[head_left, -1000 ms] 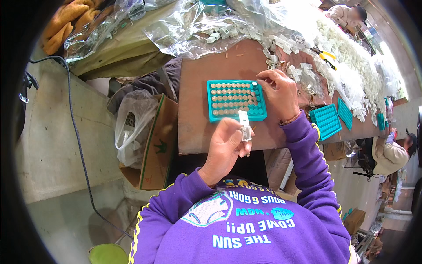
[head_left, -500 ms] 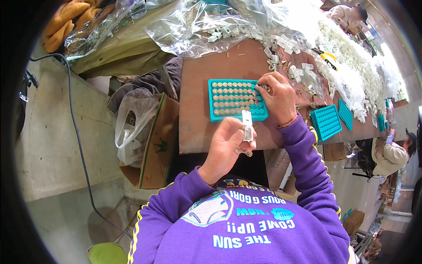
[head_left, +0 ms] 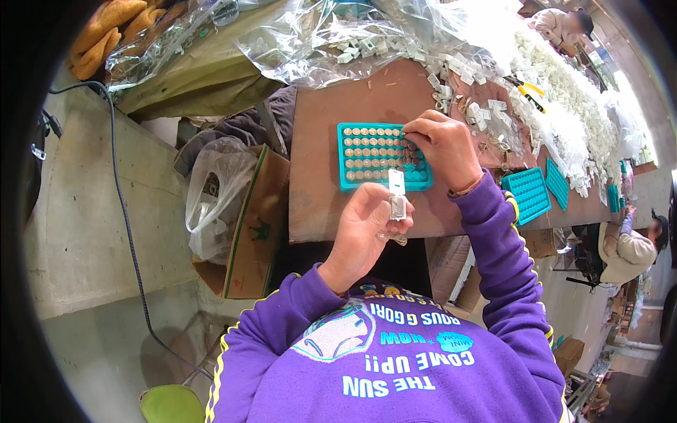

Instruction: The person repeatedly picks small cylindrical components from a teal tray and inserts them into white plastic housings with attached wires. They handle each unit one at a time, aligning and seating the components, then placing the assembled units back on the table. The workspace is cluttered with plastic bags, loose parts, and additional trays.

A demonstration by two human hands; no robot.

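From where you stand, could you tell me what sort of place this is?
Probably a small assembly workshop: a brown worktable carries a teal tray of small round parts, heaps of white plastic pieces lie alongside, and another person sits nearby.

Bright daylight, glare upper right, fisheye-bent dark edges.

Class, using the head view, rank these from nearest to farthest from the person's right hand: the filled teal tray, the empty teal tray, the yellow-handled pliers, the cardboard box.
1. Filled teal plastic tray: under the right hand.
2. Empty teal plastic tray: just right.
3. Yellow-handled pliers: beyond, upper right.
4. Brown cardboard box: far left, off the table.
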